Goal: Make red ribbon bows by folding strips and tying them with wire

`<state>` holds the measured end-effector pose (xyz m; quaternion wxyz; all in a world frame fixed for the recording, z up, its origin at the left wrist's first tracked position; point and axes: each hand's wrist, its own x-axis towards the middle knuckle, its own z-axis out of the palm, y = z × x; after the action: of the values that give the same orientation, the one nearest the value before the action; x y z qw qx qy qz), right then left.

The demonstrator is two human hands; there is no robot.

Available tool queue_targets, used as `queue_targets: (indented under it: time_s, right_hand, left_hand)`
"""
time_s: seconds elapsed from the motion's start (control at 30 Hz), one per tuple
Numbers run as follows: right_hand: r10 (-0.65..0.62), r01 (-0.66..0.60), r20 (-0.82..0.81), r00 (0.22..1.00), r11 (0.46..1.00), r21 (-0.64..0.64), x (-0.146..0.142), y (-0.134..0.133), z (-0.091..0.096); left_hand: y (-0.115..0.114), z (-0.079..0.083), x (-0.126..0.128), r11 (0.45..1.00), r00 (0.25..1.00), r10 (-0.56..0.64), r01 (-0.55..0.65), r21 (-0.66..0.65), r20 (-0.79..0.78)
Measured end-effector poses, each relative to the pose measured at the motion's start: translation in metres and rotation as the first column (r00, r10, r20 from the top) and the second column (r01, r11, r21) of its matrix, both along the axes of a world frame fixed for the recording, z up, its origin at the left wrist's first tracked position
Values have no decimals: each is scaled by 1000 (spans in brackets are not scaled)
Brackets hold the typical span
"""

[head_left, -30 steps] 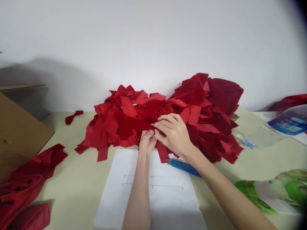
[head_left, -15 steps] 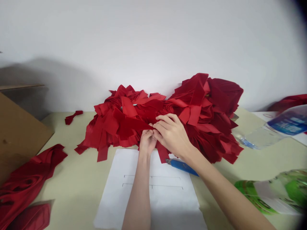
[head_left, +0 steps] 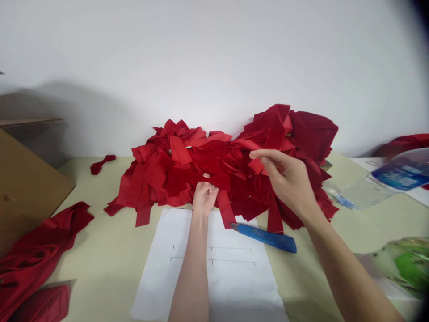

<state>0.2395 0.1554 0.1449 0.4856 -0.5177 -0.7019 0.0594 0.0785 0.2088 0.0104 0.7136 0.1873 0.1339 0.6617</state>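
In front of the red heap, my left hand (head_left: 205, 197) pinches a dark red ribbon strip (head_left: 219, 181) at its gathered middle, thumb on top, the two ends spreading left and right. To the right, apart from that strip, my right hand (head_left: 288, 176) is raised with its fingers nearly straight and close together. Its thumb lies against them; anything as thin as a thread between them is too small to make out. Behind both hands is a large pile of red ribbon strips (head_left: 181, 150), some fanned in bundles.
A white paper (head_left: 187, 281) with ruled lines lies below my hands. A blue utility knife (head_left: 268, 237) rests partly on it. Plastic bottles (head_left: 402, 172) lie at the right. A cardboard box (head_left: 27, 188) and folded red fabric (head_left: 43, 255) are left, near a small red bow (head_left: 102, 164).
My right hand has left the strip and moved right and slightly up. My left hand still pinches the strip, whose right end now shows. More of the blue knife is uncovered.
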Motion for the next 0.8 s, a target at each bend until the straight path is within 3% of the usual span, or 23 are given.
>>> queue_targets:
  time_s: [0.13, 0.3, 0.43, 0.57, 0.63, 0.8]
  right_hand:
    - [127, -137, -62, 990, 973, -187, 0, 1, -4]
    - [357, -420, -220, 908, 787, -453, -17, 10, -28]
    - [266, -419, -352, 898, 762, -493, -25, 16, -39]
    - [127, -523, -622, 772, 683, -510, -23, 18, -37]
    - [84, -528, -664, 743, 684, -504, -20, 18, -37]
    - [-22, -425, -705, 709, 785, -452, -19, 15, -47]
  left_hand:
    - [-4, 1, 1, 999, 999, -36, 36, 5, -20]
    - [-6, 4, 1, 998, 998, -49, 50, 22, -43]
    - [-4, 5, -2, 997, 997, -59, 61, 42, -58]
    - [-1, 6, -8, 998, 998, -32, 35, 49, -55]
    - [0, 7, -10, 999, 999, -13, 16, 50, -52]
    - [3, 9, -9, 998, 998, 23, -20, 62, -51]
